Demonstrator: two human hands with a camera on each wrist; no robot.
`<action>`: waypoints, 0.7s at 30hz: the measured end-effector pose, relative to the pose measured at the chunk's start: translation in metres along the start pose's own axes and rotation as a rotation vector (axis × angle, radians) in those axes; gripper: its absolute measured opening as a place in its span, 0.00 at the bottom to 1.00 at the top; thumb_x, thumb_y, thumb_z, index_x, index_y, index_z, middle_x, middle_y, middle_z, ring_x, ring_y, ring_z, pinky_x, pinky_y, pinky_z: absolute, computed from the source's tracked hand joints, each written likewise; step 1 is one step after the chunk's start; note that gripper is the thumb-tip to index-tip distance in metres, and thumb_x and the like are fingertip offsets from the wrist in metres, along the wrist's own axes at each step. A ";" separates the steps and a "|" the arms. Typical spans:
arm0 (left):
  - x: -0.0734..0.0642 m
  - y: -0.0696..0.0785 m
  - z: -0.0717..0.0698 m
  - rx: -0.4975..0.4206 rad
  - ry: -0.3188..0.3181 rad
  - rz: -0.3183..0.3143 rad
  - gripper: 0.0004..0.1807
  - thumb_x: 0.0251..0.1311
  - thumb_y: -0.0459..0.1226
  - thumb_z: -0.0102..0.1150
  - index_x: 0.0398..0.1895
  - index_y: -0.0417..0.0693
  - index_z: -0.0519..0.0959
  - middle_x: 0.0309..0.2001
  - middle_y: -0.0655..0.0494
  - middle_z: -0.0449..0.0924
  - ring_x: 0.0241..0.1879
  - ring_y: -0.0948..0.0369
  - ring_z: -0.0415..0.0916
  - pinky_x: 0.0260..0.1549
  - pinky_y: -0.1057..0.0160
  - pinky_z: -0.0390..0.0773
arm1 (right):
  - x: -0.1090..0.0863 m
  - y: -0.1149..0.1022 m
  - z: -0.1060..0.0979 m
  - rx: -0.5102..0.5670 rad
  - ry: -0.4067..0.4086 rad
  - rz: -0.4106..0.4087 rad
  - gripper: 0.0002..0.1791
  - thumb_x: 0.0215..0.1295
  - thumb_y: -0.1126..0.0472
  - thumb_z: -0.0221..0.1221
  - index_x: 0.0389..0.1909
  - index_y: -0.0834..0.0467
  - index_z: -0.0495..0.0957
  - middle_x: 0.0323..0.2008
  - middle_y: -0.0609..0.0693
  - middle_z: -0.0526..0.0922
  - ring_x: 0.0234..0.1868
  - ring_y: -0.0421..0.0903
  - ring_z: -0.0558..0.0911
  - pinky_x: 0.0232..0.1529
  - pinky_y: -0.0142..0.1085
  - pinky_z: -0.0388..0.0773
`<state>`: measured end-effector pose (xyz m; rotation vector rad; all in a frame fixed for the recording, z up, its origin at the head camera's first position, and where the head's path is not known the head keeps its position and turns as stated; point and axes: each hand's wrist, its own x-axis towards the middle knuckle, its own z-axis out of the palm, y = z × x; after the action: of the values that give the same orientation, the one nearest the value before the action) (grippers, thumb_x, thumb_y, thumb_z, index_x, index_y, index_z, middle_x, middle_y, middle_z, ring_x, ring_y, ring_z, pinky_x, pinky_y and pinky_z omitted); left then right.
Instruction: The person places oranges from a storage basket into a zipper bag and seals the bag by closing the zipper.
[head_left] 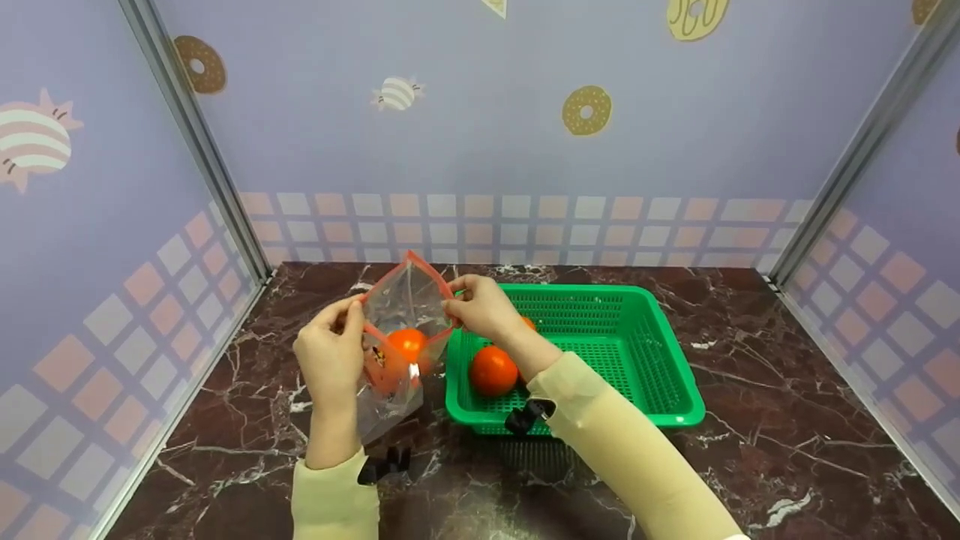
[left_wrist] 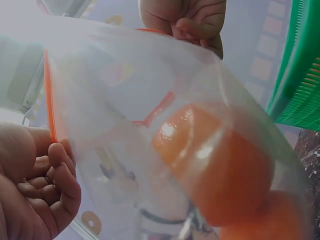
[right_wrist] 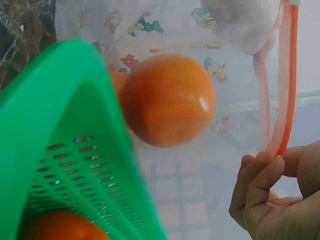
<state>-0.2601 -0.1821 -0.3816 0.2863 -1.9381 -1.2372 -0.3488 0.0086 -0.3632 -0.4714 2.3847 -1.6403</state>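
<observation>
A clear zip bag (head_left: 409, 300) with an orange-red zip edge and printed cartoon figures hangs with its mouth spread. My left hand (head_left: 330, 356) pinches the left side of its rim between thumb and fingers. Opposite it, my right hand (head_left: 487, 309) pinches the right side of the rim. Inside the bag lies an orange (head_left: 406, 343), and the left wrist view shows a second orange (left_wrist: 265, 220) below the upper one. Beside the bag, a green basket (head_left: 681, 360) holds an orange (head_left: 493, 371); another is partly hidden behind my right hand and forearm.
The basket stands on a dark red marbled tabletop (head_left: 757, 405), under my right forearm. Patterned panels (head_left: 487, 150) enclose the back and both sides, with metal posts (head_left: 202, 142) at the corners.
</observation>
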 end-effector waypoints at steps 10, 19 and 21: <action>0.021 0.012 -0.010 -0.088 0.022 -0.025 0.09 0.68 0.31 0.62 0.42 0.40 0.90 0.19 0.63 0.79 0.12 0.74 0.67 0.14 0.76 0.67 | -0.002 -0.027 -0.001 0.023 0.021 -0.077 0.14 0.74 0.66 0.58 0.57 0.64 0.79 0.32 0.55 0.83 0.24 0.40 0.77 0.26 0.30 0.73; 0.044 0.030 -0.022 -0.067 0.066 0.006 0.09 0.68 0.33 0.62 0.42 0.39 0.90 0.17 0.74 0.74 0.13 0.76 0.67 0.14 0.77 0.68 | 0.003 -0.042 -0.001 0.101 0.066 -0.090 0.16 0.74 0.65 0.59 0.60 0.61 0.78 0.36 0.57 0.86 0.25 0.42 0.78 0.25 0.29 0.75; 0.047 0.033 -0.022 -0.037 0.085 0.035 0.09 0.68 0.33 0.62 0.41 0.40 0.91 0.18 0.67 0.77 0.14 0.77 0.66 0.15 0.78 0.67 | 0.005 -0.039 0.001 0.105 0.071 -0.085 0.15 0.74 0.65 0.59 0.59 0.61 0.78 0.36 0.55 0.86 0.26 0.42 0.78 0.26 0.29 0.75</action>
<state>-0.2676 -0.2071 -0.3259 0.2800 -1.8383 -1.2174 -0.3479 -0.0067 -0.3273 -0.5095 2.3430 -1.8380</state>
